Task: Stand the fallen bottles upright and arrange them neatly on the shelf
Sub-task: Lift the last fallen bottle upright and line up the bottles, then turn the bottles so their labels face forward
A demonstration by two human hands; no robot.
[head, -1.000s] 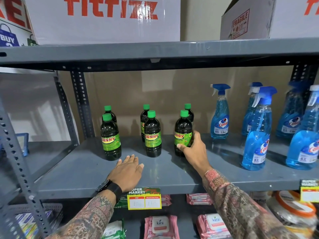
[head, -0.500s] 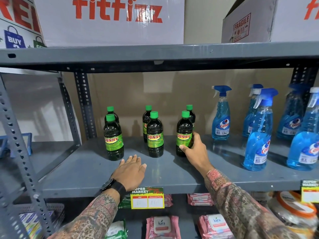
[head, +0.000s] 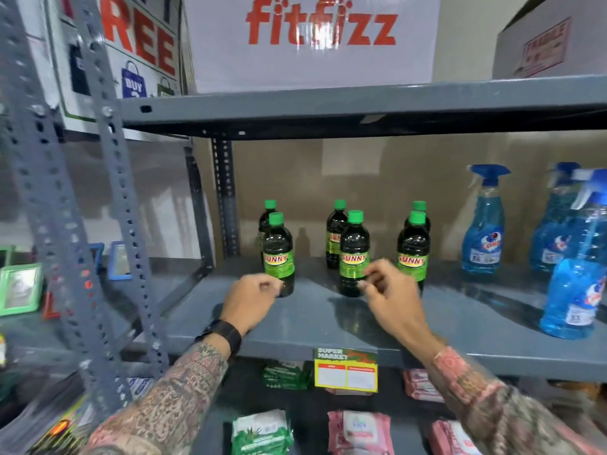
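Several dark Sunny bottles with green caps stand upright in two rows on the grey shelf [head: 315, 323]. The front row has a left bottle [head: 277, 254], a middle bottle [head: 354, 254] and a right bottle [head: 413, 247]. My left hand [head: 253, 300] hovers curled in a loose fist, fingertips at the base of the left front bottle. My right hand [head: 391, 290] has bent, spread fingers beside the middle front bottle and hides the foot of the right one. Neither hand grips a bottle.
Blue spray bottles [head: 483, 224] stand on the right half of the shelf, one near the front edge [head: 574, 290]. A perforated steel post [head: 108, 224] rises at the left. A fitfizz box [head: 312, 37] sits on the upper shelf. Wipe packs [head: 359, 431] lie below, behind a price tag [head: 346, 372].
My right hand let go of the right front bottle and shifted left toward the middle one. My left hand lifted off the shelf and curled near the left bottle. The view moved closer and leftward.
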